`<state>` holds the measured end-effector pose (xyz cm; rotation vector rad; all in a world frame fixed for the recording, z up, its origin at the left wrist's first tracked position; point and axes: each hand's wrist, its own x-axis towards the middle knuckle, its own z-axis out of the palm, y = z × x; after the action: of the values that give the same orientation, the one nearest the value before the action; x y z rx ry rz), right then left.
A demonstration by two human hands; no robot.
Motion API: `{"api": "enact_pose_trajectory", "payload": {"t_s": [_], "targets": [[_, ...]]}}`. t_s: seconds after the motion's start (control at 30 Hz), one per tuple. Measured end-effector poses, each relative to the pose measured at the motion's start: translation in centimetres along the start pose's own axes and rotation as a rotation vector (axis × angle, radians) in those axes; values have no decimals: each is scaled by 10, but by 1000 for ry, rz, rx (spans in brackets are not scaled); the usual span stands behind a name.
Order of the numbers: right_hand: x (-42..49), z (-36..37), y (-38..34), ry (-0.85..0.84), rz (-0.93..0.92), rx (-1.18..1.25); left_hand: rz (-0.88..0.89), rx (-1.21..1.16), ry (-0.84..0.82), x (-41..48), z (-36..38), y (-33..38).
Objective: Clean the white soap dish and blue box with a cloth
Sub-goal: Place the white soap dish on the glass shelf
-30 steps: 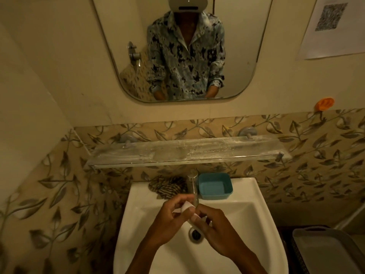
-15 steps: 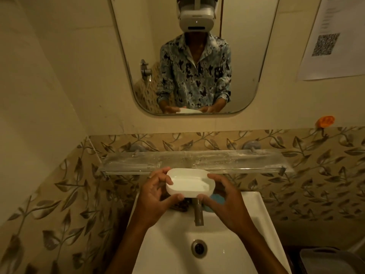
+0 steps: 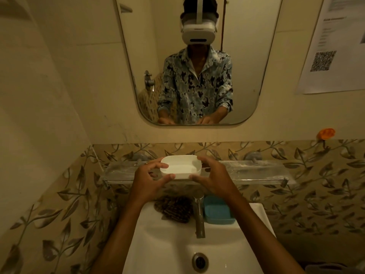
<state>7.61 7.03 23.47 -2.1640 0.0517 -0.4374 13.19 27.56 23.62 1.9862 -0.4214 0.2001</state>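
The white soap dish (image 3: 180, 167) is held upright over the glass shelf (image 3: 256, 171); whether it touches the shelf I cannot tell. My left hand (image 3: 150, 176) grips its left end with thumb and fingers. My right hand (image 3: 212, 175) grips its right end the same way. The blue box (image 3: 217, 213) stands on the back ledge of the sink, right of the tap. A dark striped cloth (image 3: 174, 208) lies bunched on the ledge left of the tap, below my left wrist.
The metal tap (image 3: 199, 216) rises at the middle of the white sink (image 3: 158, 244), with the drain (image 3: 200, 262) in front. A mirror (image 3: 246, 76) hangs above the shelf. An orange hook (image 3: 326, 133) sticks to the wall at right.
Both hands have lifted the white soap dish from low over the basin up to the glass shelf. The view has tilted upward.
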Motion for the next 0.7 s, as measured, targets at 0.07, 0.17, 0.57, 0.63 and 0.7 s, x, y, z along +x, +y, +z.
{"api": "enact_pose_trajectory", "payload": {"t_s": [0.07,0.17,0.57,0.63,0.7], "targets": [[8,5,4,-14,18,-8,-33,29,-19,4,0,-2],[13,11,6,-34,52,-30,-66,85,-26,8,2,-3],[14,14,13,-107,77,-152,-38,217,-26,8,7,-10],[14,15,13,-108,79,-156,-34,238,-23,7,9,-11],[13,17,14,-110,84,-159,-35,247,-34,7,9,-13]]}}
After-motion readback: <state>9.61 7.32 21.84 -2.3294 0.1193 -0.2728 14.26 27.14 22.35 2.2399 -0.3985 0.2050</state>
